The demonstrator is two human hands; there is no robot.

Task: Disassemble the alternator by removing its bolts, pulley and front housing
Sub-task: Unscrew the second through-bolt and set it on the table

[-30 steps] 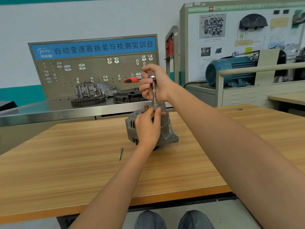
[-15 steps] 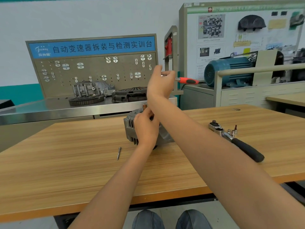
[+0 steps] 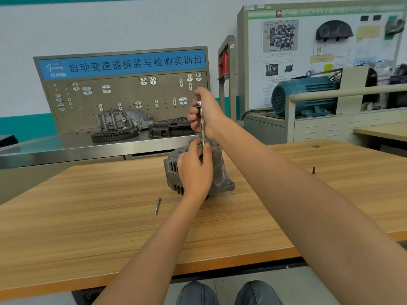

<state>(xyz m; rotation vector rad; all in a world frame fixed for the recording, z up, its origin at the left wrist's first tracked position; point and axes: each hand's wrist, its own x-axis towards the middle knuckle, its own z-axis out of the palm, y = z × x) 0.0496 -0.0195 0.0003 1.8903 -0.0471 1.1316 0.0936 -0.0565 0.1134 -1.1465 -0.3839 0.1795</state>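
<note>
Change from half a second back: the right hand (image 3: 206, 111) has swung round so its palm side faces the camera again, and the red handle that stuck out to the right of it is now hidden behind the hand. The black-handled ratchet seen on the right of the table is covered by the right forearm; only one small bit (image 3: 313, 169) stands clear just above the arm. The loose bolt (image 3: 157, 206) has not shifted.

Alternator (image 3: 220, 179): one, grey, standing near the middle of the wooden table (image 3: 88, 216), pulley end down as far as can be judged, since the underside is out of sight.

Ratchet extension (image 3: 202, 122): one, upright over the alternator's top. Right hand's fingers are curled around its upper shaft, just under the chrome head. Left hand (image 3: 195, 170) lies against the alternator's near face, thumb and forefinger pinching the lower end of the extension where it meets the housing.

Count: two hands, one alternator, one extension, one removed bolt lying left of the alternator and apart from it, one standing bit.

Behind the table: one steel bench (image 3: 55, 148) with one pegboard (image 3: 123, 100), one toothed ring, two cast housings; one blue motor (image 3: 306, 95) at right.
</note>
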